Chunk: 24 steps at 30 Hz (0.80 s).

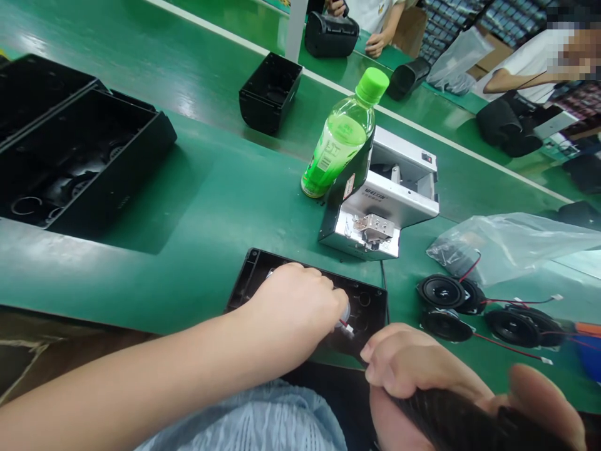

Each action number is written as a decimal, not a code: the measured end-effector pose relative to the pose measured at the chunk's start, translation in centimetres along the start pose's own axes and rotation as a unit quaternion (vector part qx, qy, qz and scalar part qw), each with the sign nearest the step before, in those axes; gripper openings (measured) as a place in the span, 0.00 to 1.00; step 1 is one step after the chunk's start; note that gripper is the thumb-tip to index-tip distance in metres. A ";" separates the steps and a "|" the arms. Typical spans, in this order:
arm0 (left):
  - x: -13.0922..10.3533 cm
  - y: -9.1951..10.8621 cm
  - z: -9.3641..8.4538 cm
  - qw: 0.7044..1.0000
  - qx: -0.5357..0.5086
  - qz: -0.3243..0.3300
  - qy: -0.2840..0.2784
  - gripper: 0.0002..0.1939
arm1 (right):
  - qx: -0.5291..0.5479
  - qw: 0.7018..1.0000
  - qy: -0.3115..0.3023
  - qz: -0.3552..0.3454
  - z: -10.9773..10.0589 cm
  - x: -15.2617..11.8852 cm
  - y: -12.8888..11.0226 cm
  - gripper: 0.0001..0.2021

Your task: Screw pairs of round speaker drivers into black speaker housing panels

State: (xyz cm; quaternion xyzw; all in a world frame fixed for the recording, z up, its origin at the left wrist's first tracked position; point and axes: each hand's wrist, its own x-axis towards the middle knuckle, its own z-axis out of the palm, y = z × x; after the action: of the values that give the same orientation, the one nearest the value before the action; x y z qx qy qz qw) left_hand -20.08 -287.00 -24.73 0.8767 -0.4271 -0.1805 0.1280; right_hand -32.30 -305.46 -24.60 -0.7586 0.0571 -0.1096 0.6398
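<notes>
An open black speaker housing (375,307) lies on the green bench in front of me. My left hand (300,307) reaches into it, fingers curled down over a round part with a silver rim (346,311); a short red wire with a white connector (348,328) sticks out beside the fingers. At the lower right my right hand (422,369) is wrapped round a dark ribbed tool handle (451,416), near the housing's right corner. The tool's tip is hidden by the hand.
Beyond the housing stand a silver screw machine (389,194) and a green bottle (338,141). Several loose speakers (441,291) with wires and a plastic bag (511,244) lie right. Large black housings (117,181) stand left, a smaller one (270,94) behind. People work opposite.
</notes>
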 end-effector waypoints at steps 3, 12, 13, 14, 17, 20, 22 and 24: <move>0.0 -0.1 0.1 1.000 -0.006 0.001 -0.014 0.10 | 0.002 1.000 -0.011 -0.026 -0.8 0.4 0.8 0.28; 0.0 -0.1 0.4 1.000 -0.010 0.008 0.000 0.15 | -0.015 0.994 -0.081 -0.068 -1.3 0.7 0.3 0.23; 0.0 -0.1 0.4 1.000 -0.011 0.009 0.004 0.15 | -0.025 0.997 -0.058 -0.054 -1.3 0.2 0.2 0.22; 0.0 -0.1 0.4 1.000 -0.012 0.010 0.006 0.15 | -0.035 0.998 -0.037 -0.046 -1.2 -0.2 0.1 0.20; 0.0 -0.1 0.4 1.000 -0.015 0.013 0.007 0.14 | -0.047 0.998 -0.023 -0.036 -0.6 -0.8 0.0 0.14; -0.1 -0.1 0.4 1.000 -0.014 0.012 0.004 0.11 | -0.009 1.000 -0.021 -0.013 0.6 -0.4 -0.1 0.19; -0.1 -0.1 0.4 1.000 -0.014 0.010 0.006 0.11 | 0.006 0.999 0.014 -0.032 1.4 0.0 0.1 0.23; -0.2 -0.1 0.4 1.000 -0.015 0.012 0.011 0.11 | -0.010 0.997 0.053 -0.060 2.0 0.1 0.5 0.22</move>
State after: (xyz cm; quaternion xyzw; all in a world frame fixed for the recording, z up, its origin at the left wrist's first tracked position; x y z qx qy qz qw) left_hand -20.27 -286.81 -25.14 0.8715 -0.4331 -0.1761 0.1482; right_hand -31.71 -303.66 -25.43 -0.7602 0.0461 -0.1873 0.6204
